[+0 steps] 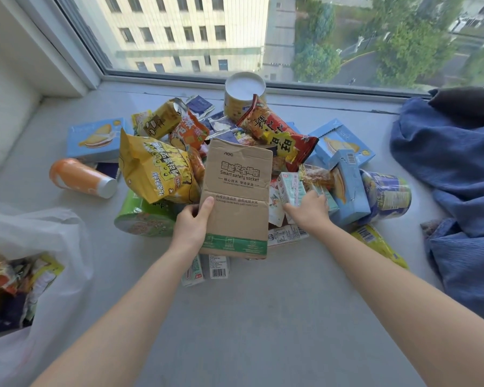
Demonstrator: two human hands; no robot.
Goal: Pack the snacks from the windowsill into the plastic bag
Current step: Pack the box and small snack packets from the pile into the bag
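Left hand (192, 223) grips the brown box (236, 196), long axis up the frame; plastic bag (53, 227) lies lower left, nearest it; right hand (309, 212) curls round a small carton (289, 188).

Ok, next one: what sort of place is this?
Probably an upper-floor room in a flat or dorm: a wide windowsill under a big window looking down on buildings and trees, with a heap of snacks and a blue cloth lying on it.
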